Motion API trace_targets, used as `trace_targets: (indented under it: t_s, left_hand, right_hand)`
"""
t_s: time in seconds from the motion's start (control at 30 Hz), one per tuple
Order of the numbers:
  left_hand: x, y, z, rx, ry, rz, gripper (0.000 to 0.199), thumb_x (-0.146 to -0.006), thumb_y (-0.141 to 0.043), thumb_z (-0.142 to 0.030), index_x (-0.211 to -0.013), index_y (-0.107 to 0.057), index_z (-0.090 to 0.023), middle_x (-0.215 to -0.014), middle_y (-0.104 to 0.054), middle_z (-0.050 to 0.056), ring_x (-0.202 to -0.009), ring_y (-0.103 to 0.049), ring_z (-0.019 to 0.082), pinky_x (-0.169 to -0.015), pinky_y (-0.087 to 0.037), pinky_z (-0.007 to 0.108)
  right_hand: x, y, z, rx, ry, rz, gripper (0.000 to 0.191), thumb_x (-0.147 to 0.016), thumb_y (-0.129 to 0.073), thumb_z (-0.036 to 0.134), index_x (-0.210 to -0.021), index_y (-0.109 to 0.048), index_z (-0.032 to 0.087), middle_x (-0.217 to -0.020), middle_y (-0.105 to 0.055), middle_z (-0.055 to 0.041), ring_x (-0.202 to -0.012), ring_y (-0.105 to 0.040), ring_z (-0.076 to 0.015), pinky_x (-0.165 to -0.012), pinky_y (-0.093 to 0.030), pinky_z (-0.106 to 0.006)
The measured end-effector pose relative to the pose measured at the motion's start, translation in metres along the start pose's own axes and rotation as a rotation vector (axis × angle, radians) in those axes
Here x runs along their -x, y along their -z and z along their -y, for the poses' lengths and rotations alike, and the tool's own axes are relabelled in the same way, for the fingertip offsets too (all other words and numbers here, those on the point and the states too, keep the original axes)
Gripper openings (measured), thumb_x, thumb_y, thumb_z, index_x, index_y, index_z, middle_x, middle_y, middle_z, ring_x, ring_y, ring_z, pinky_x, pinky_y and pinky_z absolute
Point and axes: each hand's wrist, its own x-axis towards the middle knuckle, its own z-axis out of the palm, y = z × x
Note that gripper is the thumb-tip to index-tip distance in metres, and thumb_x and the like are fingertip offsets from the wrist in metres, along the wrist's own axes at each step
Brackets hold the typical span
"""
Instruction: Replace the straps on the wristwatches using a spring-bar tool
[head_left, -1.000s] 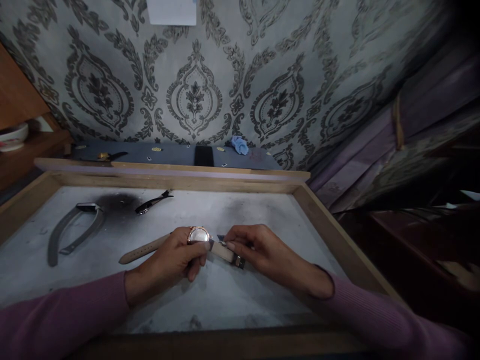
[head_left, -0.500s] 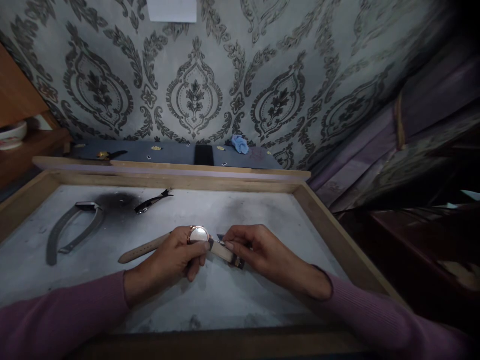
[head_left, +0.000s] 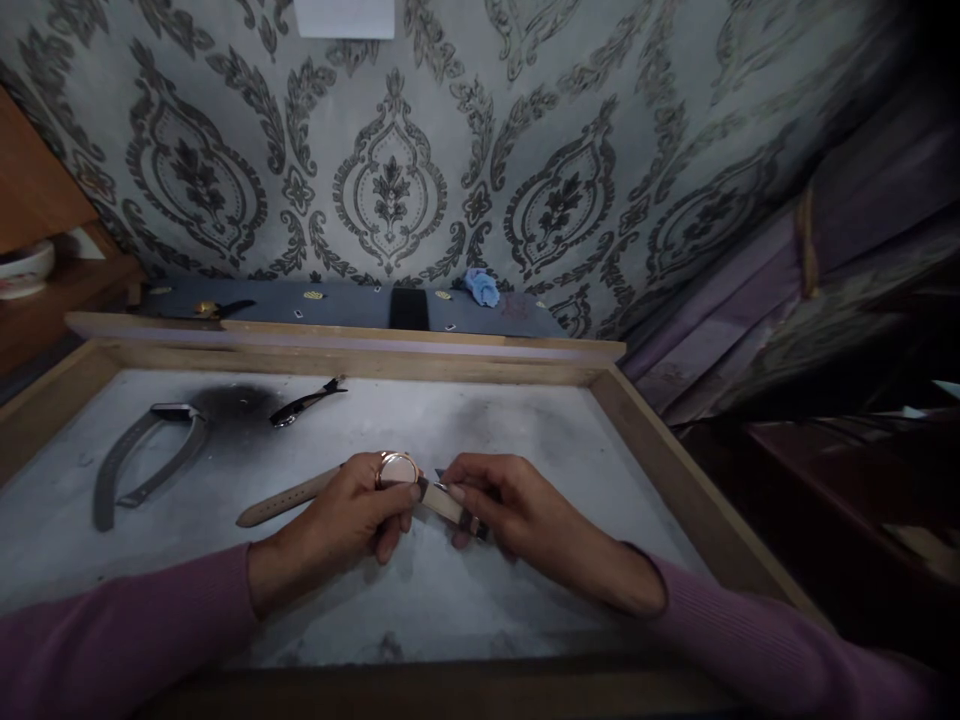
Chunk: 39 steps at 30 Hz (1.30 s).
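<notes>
A wristwatch [head_left: 398, 469] with a rose-gold rim and a beige-lined strap is held above the white tray surface. My left hand [head_left: 352, 512] is closed round its case, thumb at the lower edge, and one strap half runs out to the left behind the fingers. At the other strap half, just right of the case, my right hand [head_left: 517, 500] pinches a small pointed metal tool [head_left: 441, 484], mostly hidden by the fingers. The strap's dark buckle end lies under the right fingers.
A grey-strapped watch [head_left: 116, 470] lies at the left of the wooden-framed tray [head_left: 652, 440]. Behind the held watch is a dark, shiny slender object [head_left: 307, 402]. Beyond the frame, a blue cloth [head_left: 481, 287] and a black rectangular item [head_left: 409, 309] rest on a patterned surface.
The fingers of my right hand have shifted slightly on the tool, and a fingertip now shows beneath the strap. My left hand and the watch case are almost still.
</notes>
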Motion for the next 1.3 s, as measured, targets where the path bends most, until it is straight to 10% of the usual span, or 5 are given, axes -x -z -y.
trace_targets:
  t_s: [1.3]
  left_hand:
    - [0.013,-0.008,-0.007,0.319,0.075,-0.092,0.019,-0.081,-0.062,-0.032,-0.075,-0.051,-0.018,-0.054,-0.053,-0.006,-0.036,-0.036,0.003,-0.038,-0.015,0.020]
  right_hand:
    - [0.002,0.001,-0.006,0.138,0.181,-0.031,0.026,-0.095,-0.047,0.028,-0.081,-0.063,0.015,-0.063,-0.055,0.0013,-0.053,-0.052,-0.0080,-0.051,-0.041,-0.020]
